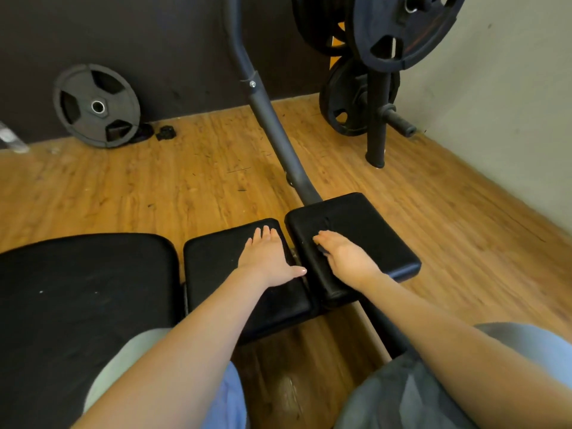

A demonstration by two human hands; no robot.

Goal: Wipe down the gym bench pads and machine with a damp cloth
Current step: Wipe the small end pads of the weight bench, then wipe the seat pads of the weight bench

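Three black bench pads lie below me: a large one (77,292) at the left, a middle one (216,258) and a right one (365,230). My left hand (266,258) rests flat on the middle pad with straight fingers and the thumb stretched toward the gap. My right hand (343,255) lies on the right pad, fingers pointing forward and left; something small and dark shows under its fingertips, and I cannot tell what it is. No cloth is in view. The machine's grey curved frame tube (272,125) runs from the right pad up and away.
A weight plate (96,106) leans on the dark wall at the back left. A plate rack (376,119) with several plates stands at the back right near the light wall. Wooden floor (185,174) surrounds the bench. My knees fill the bottom of the view.
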